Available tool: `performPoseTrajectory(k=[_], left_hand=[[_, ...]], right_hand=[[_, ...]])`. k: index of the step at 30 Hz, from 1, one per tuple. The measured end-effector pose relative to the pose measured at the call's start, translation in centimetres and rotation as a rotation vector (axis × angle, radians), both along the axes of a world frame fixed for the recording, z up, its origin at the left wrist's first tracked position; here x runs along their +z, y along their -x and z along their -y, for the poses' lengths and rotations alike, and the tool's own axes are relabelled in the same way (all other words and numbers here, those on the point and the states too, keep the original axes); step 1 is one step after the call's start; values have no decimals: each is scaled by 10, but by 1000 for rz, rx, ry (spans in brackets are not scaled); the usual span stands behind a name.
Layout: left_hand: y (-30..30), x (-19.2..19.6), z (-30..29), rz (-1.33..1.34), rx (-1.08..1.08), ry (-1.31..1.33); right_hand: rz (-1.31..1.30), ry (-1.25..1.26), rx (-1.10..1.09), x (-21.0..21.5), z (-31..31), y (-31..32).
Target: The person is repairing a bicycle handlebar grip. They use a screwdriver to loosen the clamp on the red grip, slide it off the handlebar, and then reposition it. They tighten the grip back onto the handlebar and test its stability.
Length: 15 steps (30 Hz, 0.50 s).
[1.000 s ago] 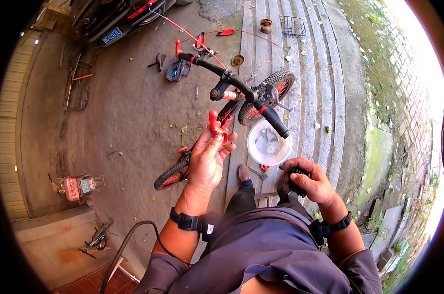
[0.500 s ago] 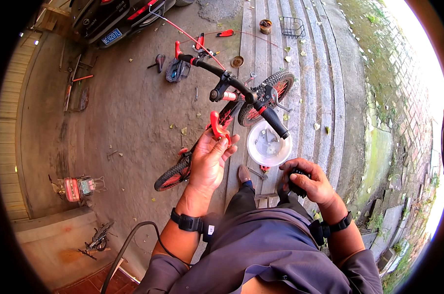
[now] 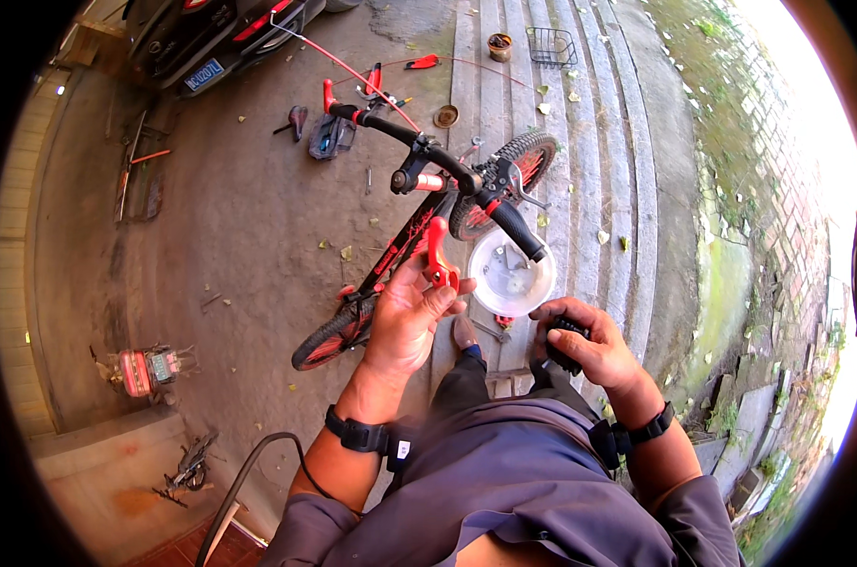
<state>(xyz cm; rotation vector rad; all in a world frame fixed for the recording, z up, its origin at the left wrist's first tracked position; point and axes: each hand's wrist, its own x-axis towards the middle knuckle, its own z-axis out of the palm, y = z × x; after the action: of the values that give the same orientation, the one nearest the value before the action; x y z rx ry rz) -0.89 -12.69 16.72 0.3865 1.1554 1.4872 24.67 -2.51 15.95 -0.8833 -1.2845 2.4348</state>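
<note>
The grey concrete ground is carrying a small red-and-black bicycle, standing on its tyres. A round white plastic bowl, a wire basket, scattered hand tools and dry leaves are lying directly on it.

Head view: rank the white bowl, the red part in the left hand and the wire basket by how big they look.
1. White bowl, clearly largest.
2. Red part in the left hand.
3. Wire basket.
The basket lies much farther away, so its last place is unsure.
</note>
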Motion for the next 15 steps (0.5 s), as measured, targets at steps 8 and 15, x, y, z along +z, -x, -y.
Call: performPoseTrajectory(k=[8, 15], left_hand=[[-26, -3, -3, 205, -210, 19], [-47, -23, -7, 281, -307, 49]], right_hand=[[12, -172, -106, -13, 6, 11], [8, -166, -105, -16, 3, 14]])
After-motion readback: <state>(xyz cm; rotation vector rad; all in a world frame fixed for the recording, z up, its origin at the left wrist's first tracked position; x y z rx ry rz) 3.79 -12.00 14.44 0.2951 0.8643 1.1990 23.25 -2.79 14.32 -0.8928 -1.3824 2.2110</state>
